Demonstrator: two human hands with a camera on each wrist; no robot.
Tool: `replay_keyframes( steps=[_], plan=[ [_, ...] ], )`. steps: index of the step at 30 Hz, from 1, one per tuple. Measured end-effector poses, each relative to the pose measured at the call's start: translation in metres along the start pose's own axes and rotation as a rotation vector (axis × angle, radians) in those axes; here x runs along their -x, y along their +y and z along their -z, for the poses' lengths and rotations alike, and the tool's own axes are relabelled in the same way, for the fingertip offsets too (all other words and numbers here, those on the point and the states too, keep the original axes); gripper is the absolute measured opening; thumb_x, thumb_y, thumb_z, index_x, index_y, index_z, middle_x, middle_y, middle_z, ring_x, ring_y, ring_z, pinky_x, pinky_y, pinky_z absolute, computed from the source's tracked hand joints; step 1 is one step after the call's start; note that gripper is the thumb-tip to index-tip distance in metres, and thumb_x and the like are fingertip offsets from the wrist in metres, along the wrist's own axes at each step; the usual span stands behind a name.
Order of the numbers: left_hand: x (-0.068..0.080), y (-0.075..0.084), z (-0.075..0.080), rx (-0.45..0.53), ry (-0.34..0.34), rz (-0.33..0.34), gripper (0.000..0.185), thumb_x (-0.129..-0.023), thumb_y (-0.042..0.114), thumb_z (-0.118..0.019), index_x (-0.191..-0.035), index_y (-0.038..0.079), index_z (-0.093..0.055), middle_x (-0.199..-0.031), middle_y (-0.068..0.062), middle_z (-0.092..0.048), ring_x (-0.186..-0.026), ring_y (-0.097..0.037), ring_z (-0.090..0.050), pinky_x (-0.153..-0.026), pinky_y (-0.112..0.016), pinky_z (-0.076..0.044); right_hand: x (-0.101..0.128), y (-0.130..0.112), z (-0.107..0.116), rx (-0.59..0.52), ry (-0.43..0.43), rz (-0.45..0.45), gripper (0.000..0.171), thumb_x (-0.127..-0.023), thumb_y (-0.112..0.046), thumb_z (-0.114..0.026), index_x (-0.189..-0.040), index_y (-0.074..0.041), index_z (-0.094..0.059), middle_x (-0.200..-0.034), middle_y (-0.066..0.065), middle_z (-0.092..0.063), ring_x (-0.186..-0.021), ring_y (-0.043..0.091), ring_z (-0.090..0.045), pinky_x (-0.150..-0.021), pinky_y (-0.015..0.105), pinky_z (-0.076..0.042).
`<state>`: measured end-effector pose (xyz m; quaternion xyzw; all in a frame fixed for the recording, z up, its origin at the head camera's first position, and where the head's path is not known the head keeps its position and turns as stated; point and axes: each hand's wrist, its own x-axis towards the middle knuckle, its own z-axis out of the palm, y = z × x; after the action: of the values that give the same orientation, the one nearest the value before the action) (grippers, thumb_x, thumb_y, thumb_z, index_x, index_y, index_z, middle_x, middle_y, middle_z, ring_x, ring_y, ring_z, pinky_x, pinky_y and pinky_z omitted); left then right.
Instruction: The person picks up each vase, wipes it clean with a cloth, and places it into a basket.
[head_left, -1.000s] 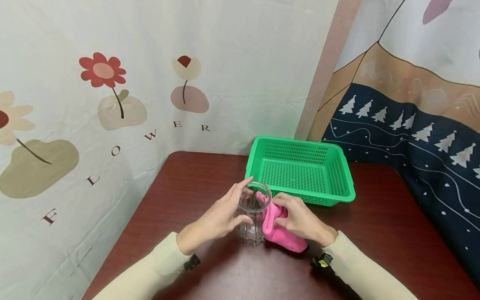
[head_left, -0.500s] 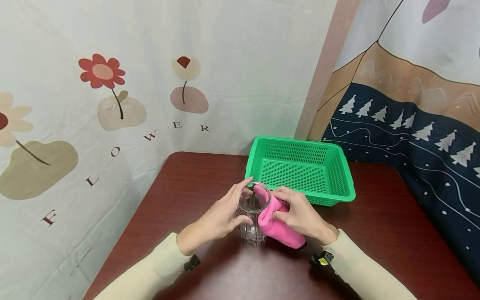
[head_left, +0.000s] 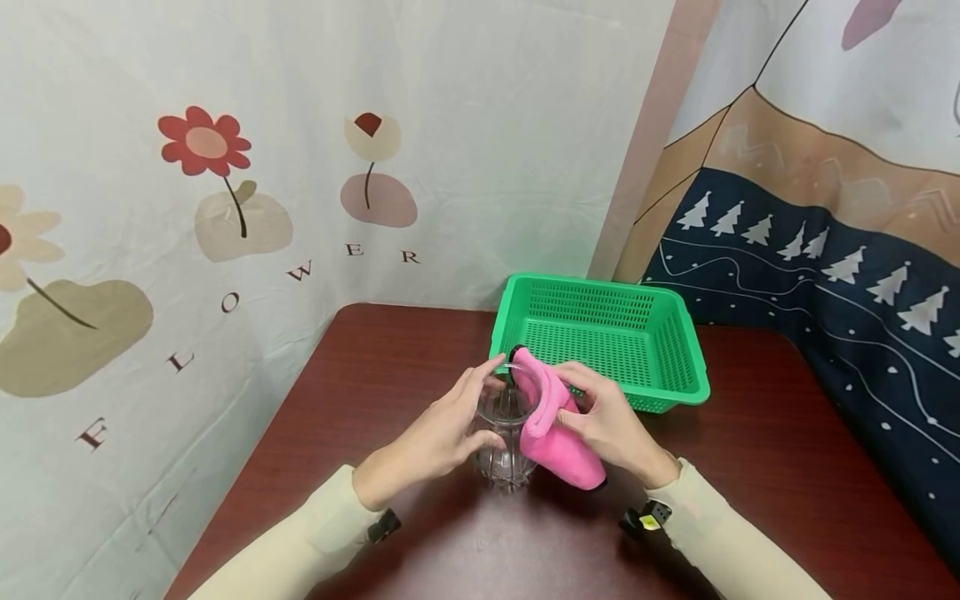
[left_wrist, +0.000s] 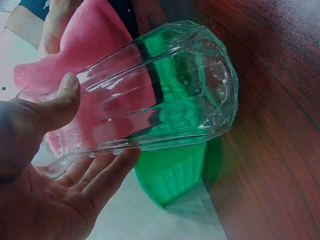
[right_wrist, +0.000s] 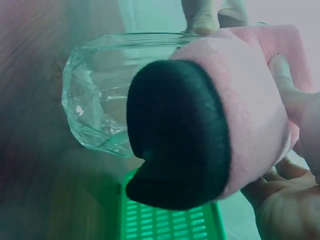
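Observation:
A clear faceted glass (head_left: 507, 429) stands upright on the dark red table (head_left: 390, 367). My left hand (head_left: 442, 429) grips it round the side, thumb and fingers curled on it; the same glass (left_wrist: 165, 95) fills the left wrist view. My right hand (head_left: 603, 421) holds a pink cloth pad with a black underside (head_left: 555, 433) against the glass's right side, its upper end at the rim. In the right wrist view the pink pad (right_wrist: 240, 100) shows its black face beside the glass (right_wrist: 105, 90).
A green plastic basket (head_left: 600, 342) with nothing in it sits just behind the hands. Printed fabric backdrops hang behind and to the right of the table. Bare tabletop lies to the left and right front.
My right hand has lifted the pink pad up along the glass's side, so its upper end now reaches the rim. The left hand and glass have stayed put.

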<state>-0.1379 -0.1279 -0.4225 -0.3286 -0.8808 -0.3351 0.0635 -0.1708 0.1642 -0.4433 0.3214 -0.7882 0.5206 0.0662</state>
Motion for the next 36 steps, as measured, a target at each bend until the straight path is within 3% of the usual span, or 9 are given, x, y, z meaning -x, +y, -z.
replay_keyframes(
  steps=[8, 13, 16, 20, 25, 32, 36],
  plan=[
    [0.0, 0.001, 0.001, -0.005, -0.004, 0.008, 0.118, -0.092, 0.015, -0.099, -0.183, 0.008, -0.025, -0.152, -0.014, -0.065, -0.123, -0.028, -0.076, -0.097, -0.037, -0.066, -0.001, -0.004, 0.001, -0.001, -0.053, 0.007, 0.059, -0.096, 0.009, -0.088, -0.151, -0.013, -0.079, -0.146, 0.007, -0.076, -0.125, 0.014, -0.067, -0.091, 0.019, -0.057],
    [-0.001, 0.002, 0.001, -0.007, -0.006, 0.007, 0.118, -0.092, 0.016, -0.099, -0.183, 0.008, -0.025, -0.152, -0.014, -0.065, -0.124, -0.028, -0.076, -0.097, -0.038, -0.067, -0.001, -0.005, -0.001, 0.057, -0.045, 0.03, 0.055, -0.093, 0.012, -0.086, -0.142, -0.013, -0.083, -0.141, 0.006, -0.077, -0.104, 0.015, -0.064, -0.073, 0.022, -0.051],
    [-0.001, 0.001, 0.001, -0.007, -0.006, 0.006, 0.119, -0.092, 0.015, -0.1, -0.183, 0.008, -0.024, -0.152, -0.014, -0.065, -0.118, -0.026, -0.075, -0.094, -0.034, -0.065, -0.001, -0.003, -0.003, 0.102, -0.042, 0.054, 0.051, -0.093, 0.012, -0.085, -0.137, -0.014, -0.085, -0.137, 0.005, -0.079, -0.095, 0.014, -0.061, -0.07, 0.024, -0.049],
    [-0.001, 0.001, 0.001, -0.004, -0.006, 0.002, 0.119, -0.092, 0.015, -0.1, -0.183, 0.007, -0.024, -0.153, -0.014, -0.065, -0.114, -0.024, -0.074, -0.092, -0.031, -0.064, -0.002, -0.002, -0.005, 0.149, -0.053, 0.075, 0.046, -0.094, 0.009, -0.087, -0.133, -0.014, -0.086, -0.134, 0.004, -0.08, -0.094, 0.013, -0.061, -0.072, 0.024, -0.051],
    [0.0, 0.001, 0.001, 0.003, -0.008, -0.004, 0.119, -0.092, 0.015, -0.099, -0.183, 0.006, -0.024, -0.153, -0.014, -0.065, -0.119, -0.026, -0.076, -0.093, -0.032, -0.064, -0.003, -0.001, -0.006, 0.224, -0.103, 0.114, 0.042, -0.093, 0.008, -0.089, -0.131, -0.01, -0.087, -0.134, 0.006, -0.08, -0.105, 0.015, -0.066, -0.08, 0.026, -0.055],
    [-0.001, 0.001, 0.0, 0.005, -0.009, -0.007, 0.119, -0.092, 0.014, -0.099, -0.183, 0.005, -0.023, -0.153, -0.015, -0.065, -0.126, -0.028, -0.077, -0.095, -0.034, -0.064, -0.003, 0.001, -0.007, 0.315, -0.181, 0.123, 0.04, -0.09, 0.008, -0.091, -0.127, -0.004, -0.086, -0.136, 0.007, -0.078, -0.125, 0.023, -0.073, -0.106, 0.043, -0.064],
    [-0.001, 0.001, 0.001, 0.003, -0.012, 0.001, 0.119, -0.092, 0.015, -0.099, -0.182, 0.003, -0.024, -0.154, -0.015, -0.066, -0.128, -0.029, -0.076, -0.096, -0.034, -0.064, -0.002, 0.005, -0.009, 0.344, -0.207, 0.128, 0.032, -0.088, 0.008, -0.091, -0.117, -0.006, -0.086, -0.131, 0.007, -0.076, -0.115, 0.018, -0.069, -0.096, 0.035, -0.063]
  ],
)
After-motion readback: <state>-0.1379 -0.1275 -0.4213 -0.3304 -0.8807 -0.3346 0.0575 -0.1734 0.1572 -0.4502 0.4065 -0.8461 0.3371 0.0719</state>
